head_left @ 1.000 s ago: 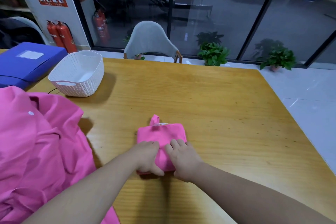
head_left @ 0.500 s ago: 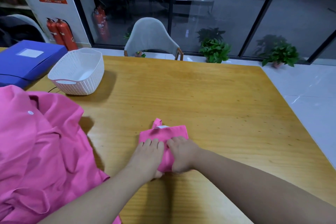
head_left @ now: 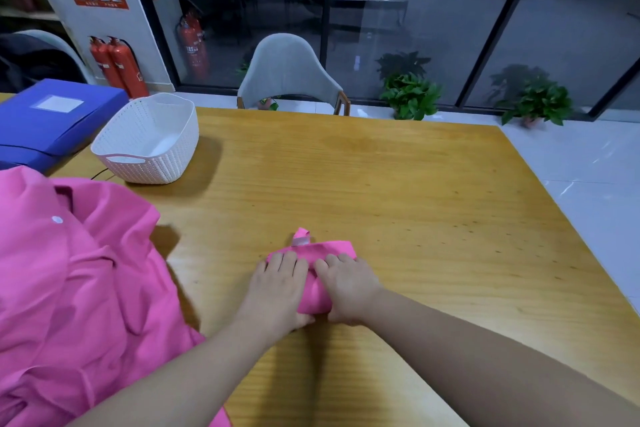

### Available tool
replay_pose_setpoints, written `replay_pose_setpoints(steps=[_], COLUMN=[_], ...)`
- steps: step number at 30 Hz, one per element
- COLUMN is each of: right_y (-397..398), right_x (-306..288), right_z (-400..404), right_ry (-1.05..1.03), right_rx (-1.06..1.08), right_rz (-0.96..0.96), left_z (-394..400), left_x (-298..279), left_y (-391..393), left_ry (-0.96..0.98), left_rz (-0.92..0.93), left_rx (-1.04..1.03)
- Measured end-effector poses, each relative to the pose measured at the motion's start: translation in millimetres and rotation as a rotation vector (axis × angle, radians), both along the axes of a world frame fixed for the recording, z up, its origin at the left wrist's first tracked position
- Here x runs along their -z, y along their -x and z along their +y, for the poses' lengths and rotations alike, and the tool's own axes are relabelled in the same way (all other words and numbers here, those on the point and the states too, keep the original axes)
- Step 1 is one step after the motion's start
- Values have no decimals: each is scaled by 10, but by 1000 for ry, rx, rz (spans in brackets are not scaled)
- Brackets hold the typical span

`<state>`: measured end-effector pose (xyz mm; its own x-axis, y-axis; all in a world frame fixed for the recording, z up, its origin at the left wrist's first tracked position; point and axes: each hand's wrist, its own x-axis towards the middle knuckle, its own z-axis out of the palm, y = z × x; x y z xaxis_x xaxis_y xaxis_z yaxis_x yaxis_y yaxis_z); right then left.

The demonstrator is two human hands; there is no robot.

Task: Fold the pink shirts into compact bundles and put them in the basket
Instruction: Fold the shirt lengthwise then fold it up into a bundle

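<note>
While both hands work side by side in the head view, the folded pink shirt bundle [head_left: 313, 282] lies on the wooden table [head_left: 398, 191], near the table's front edge and about mid-width. Left hand [head_left: 277, 291] lies on the bundle's left half, fingers straight and together, pointing away from the person, thumb tucked at the bundle's near edge. Right hand [head_left: 348, 288] covers the right half, fingers slightly bent over the top, thumb at the near edge; whether the thumbs go under the cloth cannot be told. A small pink loop [head_left: 302, 236] with a pale tag sticks out of the bundle's far edge. White woven basket [head_left: 149, 142] sits on the table's far left part, well apart from the bundle, nothing visible inside. Loose pink shirts [head_left: 76, 288] are heaped on the table's left side, collar and a white button showing, near the basket but not touching it. Blue box file [head_left: 48, 118] lies at the table's far left corner, just beside the basket. Grey chair [head_left: 287, 73] stands behind the table's far edge. Two potted plants [head_left: 412, 95] stand on the floor beyond the table, by the glass wall. Red fire extinguishers [head_left: 119, 66] stand beyond the table's far left corner.
</note>
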<state>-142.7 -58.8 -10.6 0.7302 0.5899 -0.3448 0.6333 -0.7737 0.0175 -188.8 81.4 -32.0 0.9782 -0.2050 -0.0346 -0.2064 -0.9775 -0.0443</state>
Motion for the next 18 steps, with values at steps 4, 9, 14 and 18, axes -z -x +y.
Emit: replay_pose_setpoints(steps=[4,9,14,18], right_y=[-142,-282,-288,-346], right_x=[-27,-9,-1,-14], right_z=[66,89,-4,32], right_ry=[39,19,-109,-128], right_rx=[18,72,-19,99], right_rz=[74,171,128,208], left_z=[-24,71,130,152], left_x=[-3,-63,-49,-93], left_y=[-7,-284,-481,-565], left_ry=[1,121,148,199], left_rz=[61,279,429,500], left_rx=[-96,-80,-65,-62])
